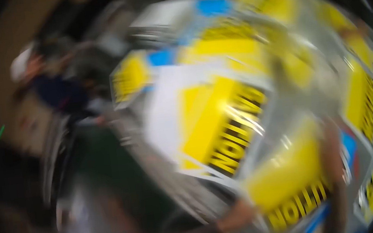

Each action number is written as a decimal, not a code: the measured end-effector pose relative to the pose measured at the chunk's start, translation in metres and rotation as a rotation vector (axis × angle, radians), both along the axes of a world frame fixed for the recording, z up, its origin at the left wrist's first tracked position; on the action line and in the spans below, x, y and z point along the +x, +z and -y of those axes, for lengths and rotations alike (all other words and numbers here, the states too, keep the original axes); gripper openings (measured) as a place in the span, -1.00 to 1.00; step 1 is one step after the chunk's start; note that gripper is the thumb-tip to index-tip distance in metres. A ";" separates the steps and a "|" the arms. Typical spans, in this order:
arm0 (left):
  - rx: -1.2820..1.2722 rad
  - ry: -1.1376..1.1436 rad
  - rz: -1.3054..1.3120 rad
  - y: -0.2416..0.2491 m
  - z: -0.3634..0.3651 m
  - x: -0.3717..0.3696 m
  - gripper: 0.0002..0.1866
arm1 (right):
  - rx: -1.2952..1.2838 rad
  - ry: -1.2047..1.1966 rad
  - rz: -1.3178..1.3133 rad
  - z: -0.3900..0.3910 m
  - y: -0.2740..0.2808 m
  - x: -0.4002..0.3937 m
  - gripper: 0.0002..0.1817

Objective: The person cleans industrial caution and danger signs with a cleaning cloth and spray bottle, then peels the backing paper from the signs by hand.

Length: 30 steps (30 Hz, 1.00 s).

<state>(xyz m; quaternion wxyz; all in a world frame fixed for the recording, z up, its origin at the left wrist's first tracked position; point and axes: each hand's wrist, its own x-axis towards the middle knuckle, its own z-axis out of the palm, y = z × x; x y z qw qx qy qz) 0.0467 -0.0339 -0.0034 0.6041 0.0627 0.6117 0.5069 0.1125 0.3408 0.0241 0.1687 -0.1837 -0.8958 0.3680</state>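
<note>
Blurred yellow caution signs (227, 127) overlapping on a cluttered table, hands (237, 216) at the lowest sign (289, 173).

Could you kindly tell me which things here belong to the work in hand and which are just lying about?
Work in hand:
nearest yellow sign, at the left hand

Apparently just lying about:
middle yellow sign
white sheet
blue piece at the top

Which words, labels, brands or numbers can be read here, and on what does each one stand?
"TION", upside down, on the central yellow sign; its other letters are blurred.
"TION", upside down, on the lower yellow sign; the rest is blurred.
All other lettering, as on the right-hand signs, is too blurred to read.
</note>
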 end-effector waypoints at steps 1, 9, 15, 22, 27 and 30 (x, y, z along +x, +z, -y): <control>0.077 -0.017 -0.048 -0.008 -0.003 -0.001 -0.40 | -0.189 -0.030 0.035 0.004 0.038 -0.011 -0.47; 0.460 0.173 -0.306 -0.079 -0.024 0.006 -0.61 | 0.172 0.409 0.088 0.142 0.053 0.047 -0.30; 0.096 0.130 -0.057 0.011 -0.020 -0.012 -0.46 | 0.220 0.037 0.013 0.101 -0.009 0.071 -0.38; 0.148 0.313 0.222 0.052 -0.033 -0.019 -0.62 | 0.323 -0.061 0.133 0.072 -0.023 0.078 -0.44; 0.100 0.358 0.203 0.047 -0.033 -0.017 -0.59 | 0.226 0.142 0.153 0.160 0.010 0.067 -0.26; 0.063 0.337 0.114 0.047 -0.032 -0.015 -0.58 | 0.287 0.298 0.086 0.148 0.024 0.081 -0.26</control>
